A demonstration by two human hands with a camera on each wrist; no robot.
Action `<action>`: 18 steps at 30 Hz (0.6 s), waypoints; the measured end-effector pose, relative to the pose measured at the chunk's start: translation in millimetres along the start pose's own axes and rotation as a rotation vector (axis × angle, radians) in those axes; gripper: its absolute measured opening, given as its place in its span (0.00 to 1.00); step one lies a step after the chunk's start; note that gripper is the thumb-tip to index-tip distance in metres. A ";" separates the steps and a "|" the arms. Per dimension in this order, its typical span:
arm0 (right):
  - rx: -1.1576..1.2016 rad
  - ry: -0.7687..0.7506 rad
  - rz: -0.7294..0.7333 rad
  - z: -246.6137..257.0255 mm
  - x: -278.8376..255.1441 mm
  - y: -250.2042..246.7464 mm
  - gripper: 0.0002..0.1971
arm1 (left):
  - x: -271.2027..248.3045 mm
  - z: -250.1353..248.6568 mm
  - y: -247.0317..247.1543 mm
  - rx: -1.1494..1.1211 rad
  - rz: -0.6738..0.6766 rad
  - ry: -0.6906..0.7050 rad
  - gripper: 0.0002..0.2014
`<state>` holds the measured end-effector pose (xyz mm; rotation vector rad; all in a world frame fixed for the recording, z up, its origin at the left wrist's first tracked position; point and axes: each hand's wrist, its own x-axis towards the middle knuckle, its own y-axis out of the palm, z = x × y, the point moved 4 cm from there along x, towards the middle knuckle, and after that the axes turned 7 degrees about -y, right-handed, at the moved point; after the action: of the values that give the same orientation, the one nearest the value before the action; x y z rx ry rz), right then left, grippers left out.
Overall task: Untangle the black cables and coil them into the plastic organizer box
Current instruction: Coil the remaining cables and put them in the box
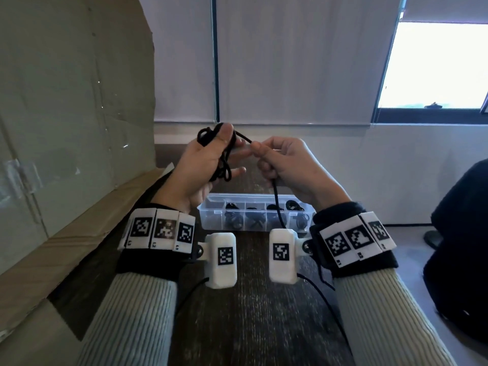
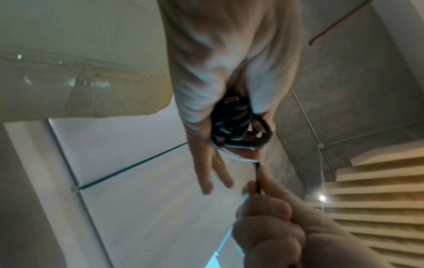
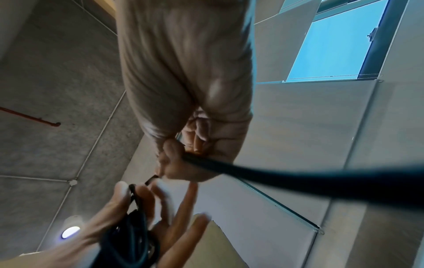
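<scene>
Bunching in loops, thin black cable (image 1: 224, 154) spans both hands.

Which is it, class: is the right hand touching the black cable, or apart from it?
Touching. In the head view, the right hand pinches the black cable at its fingertips; the right wrist view shows it curled around it.

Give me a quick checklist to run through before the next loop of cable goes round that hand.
1. Left hand holds the coiled black cable: ok.
2. Right hand pinches the free strand: ok.
3. Strand between the hands free of knots: ok.
4. Tail hanging toward the organizer box untangled: cannot tell.
5. Empty compartment left in the box: cannot tell.
</scene>
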<state>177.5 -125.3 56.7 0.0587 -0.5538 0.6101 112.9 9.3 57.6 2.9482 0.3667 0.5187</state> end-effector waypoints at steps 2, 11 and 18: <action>-0.065 0.037 0.033 -5.0 0.2 1.5 0.12 | 3.7 -2.6 -0.8 -0.140 -0.105 0.000 0.16; -0.487 0.120 0.647 -8.2 -19.7 27.3 0.15 | -1.5 -21.6 -35.1 -0.437 -0.275 0.147 0.16; -0.324 -0.099 0.550 27.8 -27.4 12.2 0.11 | 8.2 -11.7 -40.0 0.386 -0.305 0.253 0.23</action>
<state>138.9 -135.6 65.1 -0.3830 -0.7669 1.0470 107.6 50.9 64.6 3.0919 1.0323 0.8640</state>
